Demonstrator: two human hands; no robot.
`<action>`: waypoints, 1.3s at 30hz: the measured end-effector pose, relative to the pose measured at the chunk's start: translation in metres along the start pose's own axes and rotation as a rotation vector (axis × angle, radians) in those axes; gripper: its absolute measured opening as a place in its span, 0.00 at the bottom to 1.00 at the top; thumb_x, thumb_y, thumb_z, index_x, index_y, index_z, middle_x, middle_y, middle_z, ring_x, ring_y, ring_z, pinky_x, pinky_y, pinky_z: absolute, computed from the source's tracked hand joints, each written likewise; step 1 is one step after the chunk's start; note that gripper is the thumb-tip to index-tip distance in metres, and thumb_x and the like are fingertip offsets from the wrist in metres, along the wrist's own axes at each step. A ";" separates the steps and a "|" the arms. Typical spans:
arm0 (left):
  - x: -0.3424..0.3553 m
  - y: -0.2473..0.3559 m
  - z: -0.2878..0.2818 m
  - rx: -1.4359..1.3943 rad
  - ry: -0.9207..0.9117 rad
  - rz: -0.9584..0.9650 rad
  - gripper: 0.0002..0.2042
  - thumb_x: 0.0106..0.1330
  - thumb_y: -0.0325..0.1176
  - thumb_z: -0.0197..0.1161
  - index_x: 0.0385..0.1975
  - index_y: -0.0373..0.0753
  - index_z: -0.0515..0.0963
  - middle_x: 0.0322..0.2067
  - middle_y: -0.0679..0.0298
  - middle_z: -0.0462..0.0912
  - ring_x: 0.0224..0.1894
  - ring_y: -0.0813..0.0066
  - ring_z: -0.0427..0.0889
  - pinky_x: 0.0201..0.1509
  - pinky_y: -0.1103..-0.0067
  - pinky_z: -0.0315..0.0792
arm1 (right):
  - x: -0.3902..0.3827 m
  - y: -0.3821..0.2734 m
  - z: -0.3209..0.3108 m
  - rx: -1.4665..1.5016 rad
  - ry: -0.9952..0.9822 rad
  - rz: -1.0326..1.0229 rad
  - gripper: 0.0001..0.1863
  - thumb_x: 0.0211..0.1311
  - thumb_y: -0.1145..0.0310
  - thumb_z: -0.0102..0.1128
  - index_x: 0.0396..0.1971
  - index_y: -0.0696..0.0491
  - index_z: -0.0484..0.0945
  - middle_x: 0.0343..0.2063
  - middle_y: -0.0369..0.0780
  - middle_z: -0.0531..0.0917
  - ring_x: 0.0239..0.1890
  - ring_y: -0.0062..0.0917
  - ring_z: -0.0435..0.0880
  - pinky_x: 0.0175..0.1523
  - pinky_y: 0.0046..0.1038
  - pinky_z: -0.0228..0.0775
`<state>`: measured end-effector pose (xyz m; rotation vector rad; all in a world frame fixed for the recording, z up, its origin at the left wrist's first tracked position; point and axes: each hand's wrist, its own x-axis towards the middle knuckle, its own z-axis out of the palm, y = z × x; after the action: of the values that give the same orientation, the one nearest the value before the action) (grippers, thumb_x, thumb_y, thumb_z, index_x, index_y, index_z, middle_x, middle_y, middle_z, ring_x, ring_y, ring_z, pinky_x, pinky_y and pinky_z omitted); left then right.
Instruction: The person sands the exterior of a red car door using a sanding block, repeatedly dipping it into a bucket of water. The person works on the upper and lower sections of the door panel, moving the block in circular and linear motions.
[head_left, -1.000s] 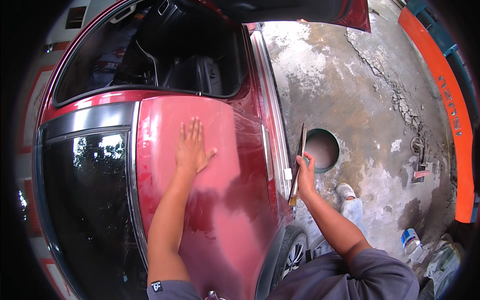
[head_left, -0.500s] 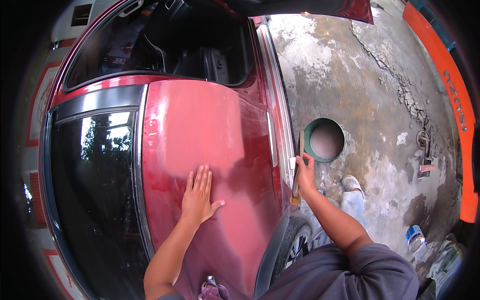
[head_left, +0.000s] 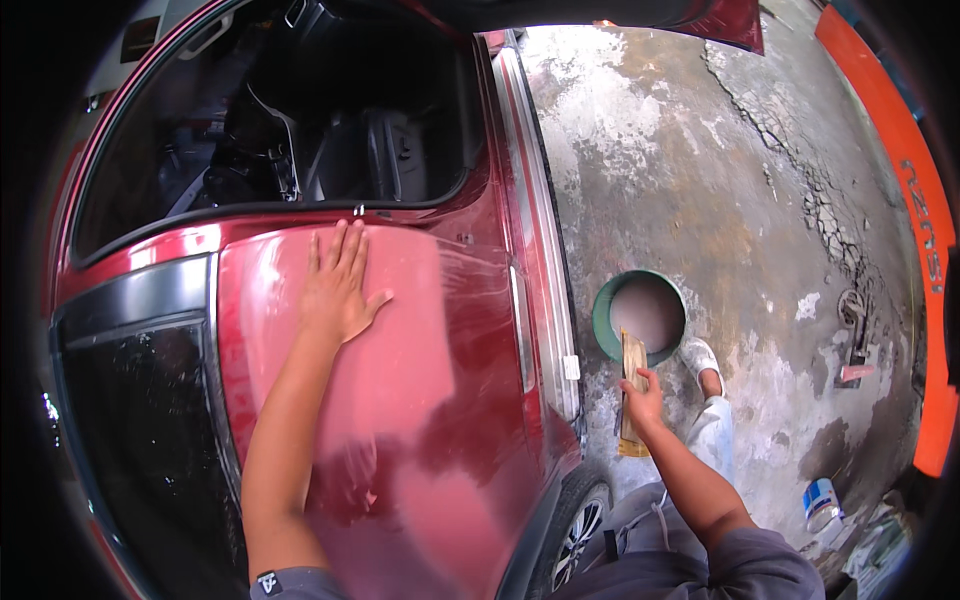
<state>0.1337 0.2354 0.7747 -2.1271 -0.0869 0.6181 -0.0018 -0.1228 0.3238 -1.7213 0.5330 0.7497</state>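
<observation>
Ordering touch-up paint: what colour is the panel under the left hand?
Dark red, on the car panel; head view.

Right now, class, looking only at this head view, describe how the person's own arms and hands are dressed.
Both forearms are bare and neither hand wears a glove: left hand, right hand. Short grey sleeves end at the upper arms. The left sleeve carries a small white mark near its hem. No watch, ring or wristband shows.

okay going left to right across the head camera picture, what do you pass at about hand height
Dark car window → left hand flat on the red car panel → right hand gripping a tan flat block → green-rimmed round bucket → cracked concrete floor → orange barrier.
</observation>
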 end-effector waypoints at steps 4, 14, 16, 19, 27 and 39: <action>0.093 0.057 0.015 0.180 -0.156 0.056 0.47 0.75 0.70 0.42 0.83 0.38 0.48 0.85 0.61 0.45 0.87 0.65 0.37 0.87 0.51 0.28 | 0.069 -0.008 -0.013 -0.079 -0.009 0.022 0.27 0.61 0.61 0.76 0.59 0.48 0.77 0.52 0.53 0.86 0.58 0.45 0.83 0.65 0.40 0.72; 0.132 0.416 0.168 -1.215 -0.260 0.265 0.22 0.71 0.49 0.66 0.51 0.36 0.81 0.58 0.49 0.81 0.62 0.47 0.81 0.63 0.56 0.76 | 0.174 0.011 -0.023 0.387 -0.236 0.260 0.23 0.72 0.68 0.67 0.63 0.47 0.73 0.51 0.40 0.85 0.51 0.29 0.83 0.55 0.31 0.74; 0.144 0.537 0.176 -1.360 -0.319 0.324 0.17 0.70 0.46 0.67 0.45 0.37 0.84 0.50 0.47 0.86 0.56 0.47 0.85 0.59 0.56 0.79 | 0.183 0.011 -0.043 0.543 -0.209 0.314 0.22 0.73 0.67 0.66 0.63 0.46 0.73 0.50 0.39 0.85 0.51 0.28 0.83 0.55 0.31 0.74; 0.164 0.701 0.192 -1.525 -0.539 0.303 0.16 0.70 0.44 0.67 0.46 0.39 0.86 0.47 0.48 0.88 0.53 0.48 0.87 0.59 0.57 0.80 | 0.200 0.011 -0.071 0.591 -0.234 0.279 0.28 0.72 0.69 0.66 0.68 0.48 0.69 0.46 0.38 0.84 0.48 0.22 0.80 0.53 0.29 0.73; 0.262 0.908 0.309 -1.552 -0.852 -0.114 0.20 0.74 0.47 0.56 0.53 0.41 0.86 0.53 0.50 0.89 0.56 0.49 0.88 0.61 0.55 0.80 | 0.295 0.028 -0.160 0.138 -0.310 0.058 0.30 0.69 0.73 0.65 0.70 0.51 0.67 0.54 0.40 0.81 0.51 0.22 0.77 0.58 0.26 0.70; 0.027 0.323 0.132 -3.326 -0.126 0.409 0.27 0.77 0.42 0.59 0.11 0.47 0.64 0.08 0.71 0.60 0.10 0.75 0.60 0.20 0.78 0.58 | 0.203 -0.006 -0.150 0.352 -0.293 0.224 0.23 0.71 0.60 0.64 0.64 0.40 0.73 0.35 0.34 0.83 0.35 0.23 0.81 0.37 0.28 0.75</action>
<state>0.0447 0.1485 0.4481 0.7057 0.3176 -0.0518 0.1747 -0.2601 0.2075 -1.2145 0.6181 0.9842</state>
